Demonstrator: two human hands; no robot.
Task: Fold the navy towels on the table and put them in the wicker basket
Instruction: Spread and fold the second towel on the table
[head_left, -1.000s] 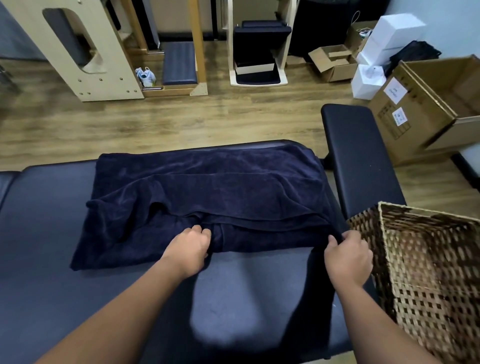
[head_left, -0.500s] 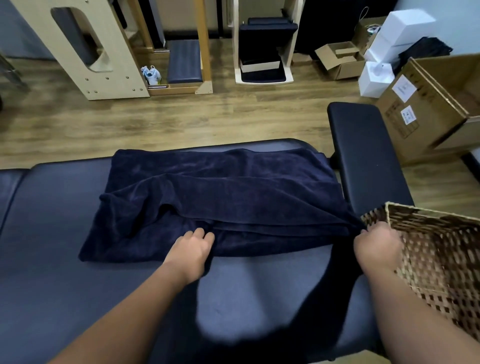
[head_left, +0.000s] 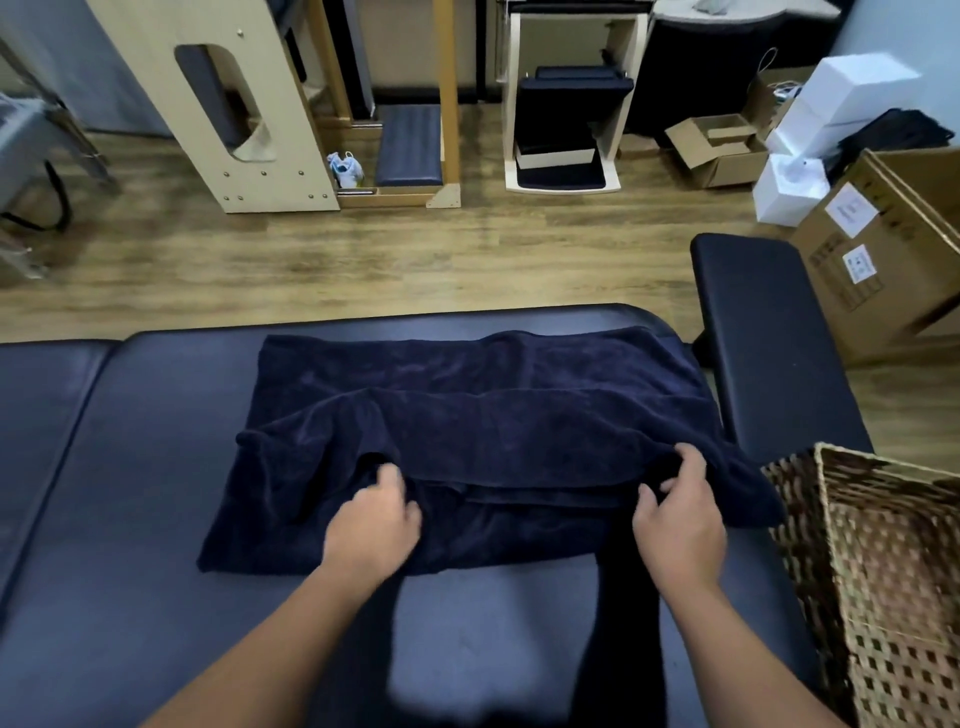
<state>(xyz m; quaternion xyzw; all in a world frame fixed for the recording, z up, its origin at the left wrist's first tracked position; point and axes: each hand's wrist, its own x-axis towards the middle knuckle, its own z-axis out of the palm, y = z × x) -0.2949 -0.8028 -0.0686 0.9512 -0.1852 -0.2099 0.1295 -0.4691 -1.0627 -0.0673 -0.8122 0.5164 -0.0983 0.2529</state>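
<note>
1. The navy towel (head_left: 467, 431) lies spread across the padded bench (head_left: 119, 467), partly doubled over, with its near layers rumpled directly beyond both hands.
2. It looks soft, limp and fairly thick. I judge it light enough to lift with ease, but it will sag and wrinkle wherever it is unsupported, and the pile should grip the fingers and not slip.
3. The best hold is probably along the near folded edge, one hand toward each end, so the layers travel together.
4. The left hand (head_left: 371, 525) rests on the near layer with its fingers curled down into the cloth; it seems to pinch a fold, though the fingertips are hidden by the hand itself.
5. The right hand (head_left: 678, 514) has thumb and fingers part-open and hooked around a raised bunch of the upper layer, gripping it.
6. The wicker basket (head_left: 883, 571) stands just to the right of the right hand, holding no towel that I can see.
</note>
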